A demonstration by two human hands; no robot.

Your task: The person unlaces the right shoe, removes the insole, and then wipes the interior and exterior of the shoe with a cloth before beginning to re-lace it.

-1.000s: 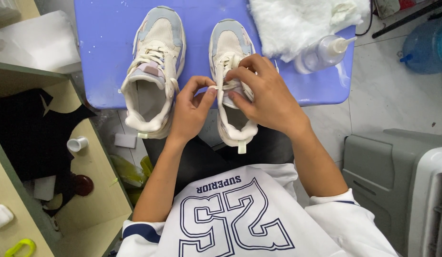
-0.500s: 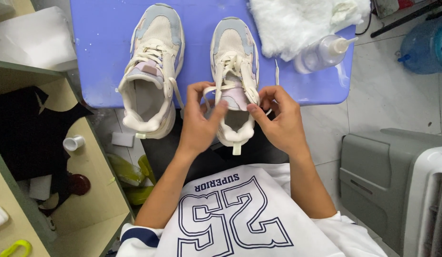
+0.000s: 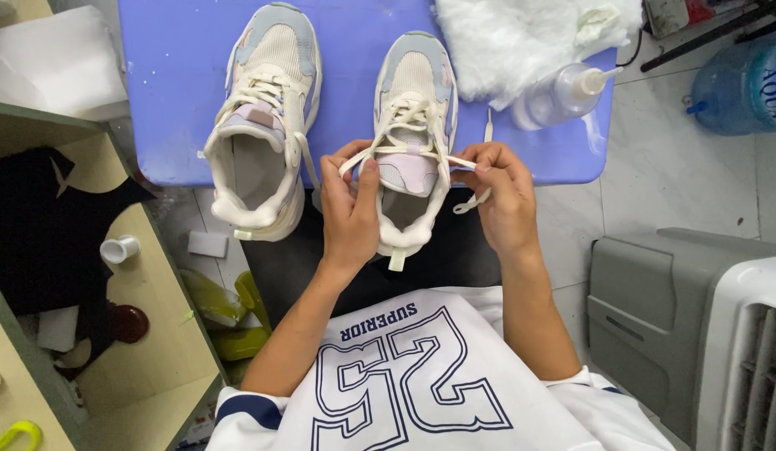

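- Head view, the shoe: a cream mesh sneaker with pale blue and lilac panels (image 3: 410,125) lies on the near edge of a blue plastic table (image 3: 171,92), toe pointing away from the person and heel overhanging toward the lap, so its long axis runs straight out from the body, midway between the two hands.
- Head view, the lace: a flat cream shoelace (image 3: 405,150) is stretched crosswise over the tongue, at right angles to that axis, with one loose end dangling off the right side.
- Head view, left hand (image 3: 348,209): it sits just beside the shoe's left flank, fingers curled, thumb and forefinger pinching the left run of the lace; the wrist is straight and the forearm comes up from the lap.
- Head view, right hand (image 3: 505,196): it pinches the right run of the lace at about the same height, knuckles up (both hands seem equally near the shoe, each touching only the lace).
- Head view, surroundings: a matching second sneaker (image 3: 263,125) stands to the left, unheld; a white fluffy cloth (image 3: 505,42) and a clear squeeze bottle (image 3: 563,92) lie at the far right of the table.
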